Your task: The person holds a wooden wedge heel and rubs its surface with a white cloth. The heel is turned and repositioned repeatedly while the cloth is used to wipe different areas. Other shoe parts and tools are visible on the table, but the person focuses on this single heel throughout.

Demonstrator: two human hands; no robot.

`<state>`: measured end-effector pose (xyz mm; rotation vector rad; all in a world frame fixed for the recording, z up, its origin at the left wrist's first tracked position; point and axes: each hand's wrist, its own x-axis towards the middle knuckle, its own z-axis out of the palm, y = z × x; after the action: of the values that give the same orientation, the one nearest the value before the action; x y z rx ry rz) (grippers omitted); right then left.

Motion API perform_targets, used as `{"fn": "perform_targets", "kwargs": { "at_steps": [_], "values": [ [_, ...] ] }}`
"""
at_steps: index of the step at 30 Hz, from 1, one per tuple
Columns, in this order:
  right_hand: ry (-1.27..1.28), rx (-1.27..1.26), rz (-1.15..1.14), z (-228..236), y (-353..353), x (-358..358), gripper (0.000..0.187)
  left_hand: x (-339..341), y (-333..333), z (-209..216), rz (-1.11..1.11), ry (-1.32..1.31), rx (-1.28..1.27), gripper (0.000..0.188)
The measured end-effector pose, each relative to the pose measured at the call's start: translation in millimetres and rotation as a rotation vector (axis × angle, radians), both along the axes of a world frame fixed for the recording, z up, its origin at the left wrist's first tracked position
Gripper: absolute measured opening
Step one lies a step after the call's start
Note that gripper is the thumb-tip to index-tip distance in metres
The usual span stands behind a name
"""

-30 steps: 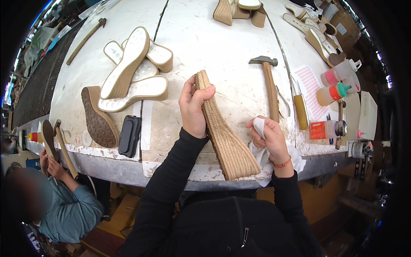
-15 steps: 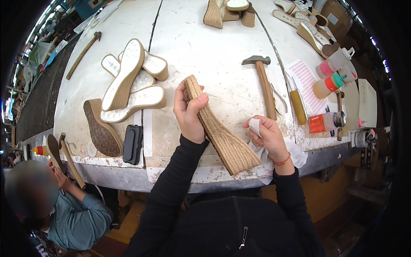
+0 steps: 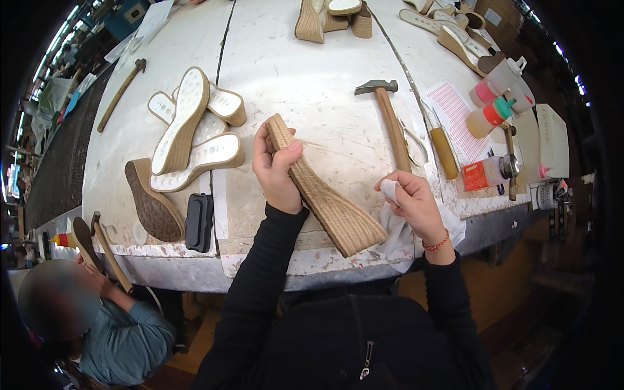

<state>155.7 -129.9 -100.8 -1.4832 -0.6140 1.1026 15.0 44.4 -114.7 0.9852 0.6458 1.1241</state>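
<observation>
A wedge shoe sole (image 3: 328, 195) with tan rope-braided sides slants across the middle, its narrow end up and its thick heel toward the table's front edge. My left hand (image 3: 279, 168) is closed round the narrow part, thumb pressed on the braid. To the right of the heel, my right hand (image 3: 416, 203) pinches a white cloth (image 3: 403, 237), a bit of it wrapped over the fingertips and the rest hanging down to the table edge. The cloth fingertips are apart from the sole's braid. A hammer (image 3: 390, 123) with a wooden handle lies just beyond my right hand.
Several wedge soles (image 3: 195, 130) are heaped at left, near a brown sole (image 3: 153, 201) and a black case (image 3: 199, 222). Pliers (image 3: 416, 140), a yellow-handled awl (image 3: 443, 151) and squeeze bottles (image 3: 491, 117) stand or lie right. A co-worker (image 3: 120, 325) handles a sole at lower left.
My view has shifted slightly. My right hand has turned a little beside the heel, still pinching the cloth. The left hand keeps its hold on the wedge sole.
</observation>
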Motion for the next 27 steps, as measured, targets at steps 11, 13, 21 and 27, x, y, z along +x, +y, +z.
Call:
{"fn": "perform_targets", "kwargs": {
  "at_steps": [11, 13, 21, 27],
  "values": [
    [-0.061, 0.06, -0.038, 14, -16, 4, 0.015, -14, -1, 46, 0.085, -0.294, 0.145, 0.058],
    [-0.078, 0.066, -0.031, 14, -18, 4, 0.015, -17, -2, 55, 0.096, -0.321, 0.166, 0.058],
    [-0.171, 0.139, 0.023, 29, -23, -5, 0.015, -31, -9, 86, 0.118, -0.286, 0.241, 0.061],
    [-0.209, 0.169, 0.051, 32, -27, -6, 0.015, -41, -13, 101, 0.095, -0.29, 0.26, 0.06]
  ]
}}
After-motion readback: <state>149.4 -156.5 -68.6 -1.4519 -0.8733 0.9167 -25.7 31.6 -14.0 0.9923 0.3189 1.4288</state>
